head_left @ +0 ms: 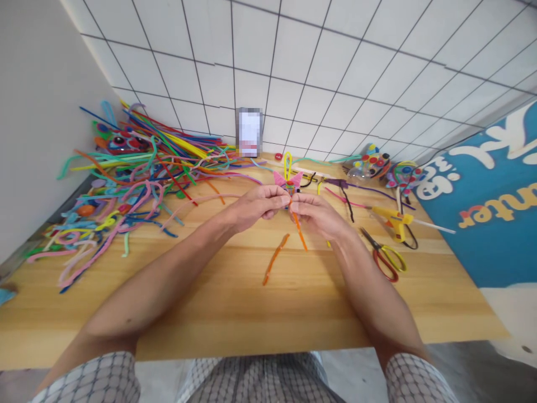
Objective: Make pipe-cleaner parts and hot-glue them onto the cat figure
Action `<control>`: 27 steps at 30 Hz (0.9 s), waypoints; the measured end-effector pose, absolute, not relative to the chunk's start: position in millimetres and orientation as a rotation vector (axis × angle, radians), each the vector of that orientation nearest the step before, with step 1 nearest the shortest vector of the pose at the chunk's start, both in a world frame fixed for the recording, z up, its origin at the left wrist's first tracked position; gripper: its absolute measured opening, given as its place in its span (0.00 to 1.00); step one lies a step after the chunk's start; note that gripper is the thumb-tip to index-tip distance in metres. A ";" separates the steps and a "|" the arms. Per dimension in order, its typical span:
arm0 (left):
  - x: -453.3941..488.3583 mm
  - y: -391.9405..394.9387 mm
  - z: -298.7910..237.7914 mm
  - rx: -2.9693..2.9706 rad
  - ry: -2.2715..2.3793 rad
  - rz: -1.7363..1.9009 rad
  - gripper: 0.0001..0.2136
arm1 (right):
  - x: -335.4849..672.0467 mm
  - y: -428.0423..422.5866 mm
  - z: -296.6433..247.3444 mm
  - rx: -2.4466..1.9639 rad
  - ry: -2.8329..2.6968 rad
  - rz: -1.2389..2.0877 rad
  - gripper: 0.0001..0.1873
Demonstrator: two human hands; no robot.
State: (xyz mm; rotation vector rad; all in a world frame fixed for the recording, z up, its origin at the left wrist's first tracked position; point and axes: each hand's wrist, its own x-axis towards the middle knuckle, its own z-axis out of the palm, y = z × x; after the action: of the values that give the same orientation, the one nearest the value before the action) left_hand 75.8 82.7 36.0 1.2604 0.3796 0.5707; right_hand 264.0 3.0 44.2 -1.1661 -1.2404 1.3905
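Note:
Above the middle of the table, my left hand [265, 204] and my right hand [315, 211] meet, fingertips nearly touching. Both pinch an orange pipe cleaner [298, 226], whose free end hangs down toward me beneath the right fingers. On the wood below lies a second orange pipe cleaner [276, 260], apart from the hands. Just behind my fingertips stands a small craft figure with pink pointed pieces [282, 179] and a yellow loop [287, 163] on top. My hands hide its lower part.
Piles of coloured pipe cleaners [180, 146] cover the left side. A phone [249, 133] leans on the tiled wall. To the right lie scissors [384, 254], a yellow glue gun [390, 219] with its cord, and decorated clear pieces [371, 163]. A blue sign [495, 246] borders the table's right edge.

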 end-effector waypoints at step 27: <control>81.6 64.7 39.7 1.296 0.479 0.783 0.15 | 264.8 5.6 37.6 -1.090 -1.137 1.433 0.24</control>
State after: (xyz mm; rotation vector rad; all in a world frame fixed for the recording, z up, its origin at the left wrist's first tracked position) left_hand 81.6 64.7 39.7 1.2957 0.4789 0.7830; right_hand 264.8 5.6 37.6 -1.0898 -1.1368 1.4332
